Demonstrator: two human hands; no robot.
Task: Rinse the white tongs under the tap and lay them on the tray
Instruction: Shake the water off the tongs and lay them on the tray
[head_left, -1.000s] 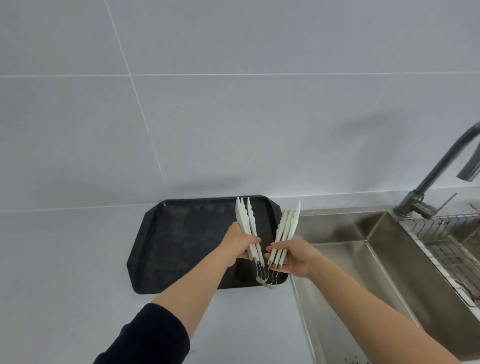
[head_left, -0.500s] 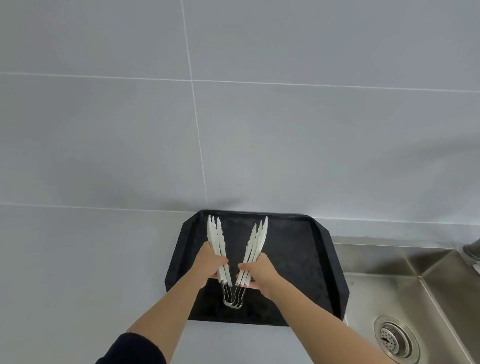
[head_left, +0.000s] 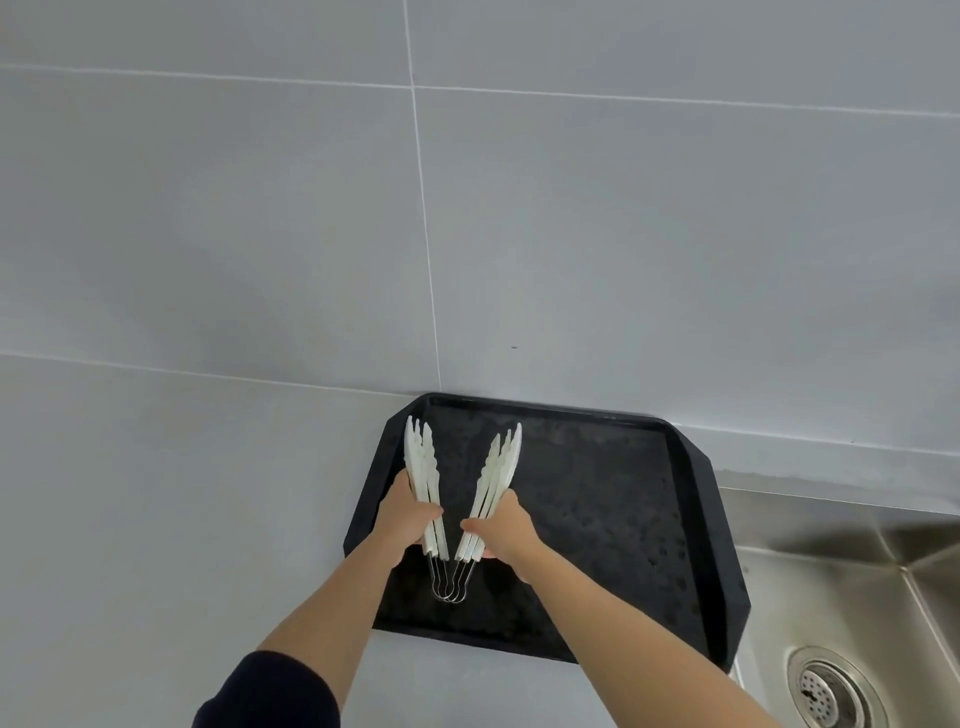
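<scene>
Black tray (head_left: 597, 519) sits on the grey counter (head_left: 156, 519), far edge against the tiled wall (head_left: 467, 208), right side just beside the steel sink (head_left: 852, 582). Tray surface speckled, looks wet or spotted; cannot tell which.

White tongs (head_left: 457, 499): several pairs bunched together, held spread in a V over the left half of the tray. Wire spring loops meet at the near end, white tips point toward the far wall. Left bundle of arms runs almost straight away from the person; right bundle tilts to the right. Whether the wire loops touch the tray or hang just above it cannot be told from this angle.

Left hand (head_left: 408, 512) is wrapped around the left bundle of arms near its lower part, fingers curled closed on it. Right hand (head_left: 501, 527) is likewise clasped around the right bundle, thumb lying across the inner side. Both forearms reach in from the near edge; a dark sleeve (head_left: 265, 696) is pushed up on the left arm, the right arm is bare.

Sink drain (head_left: 826, 686) shows at the lower right corner.
</scene>
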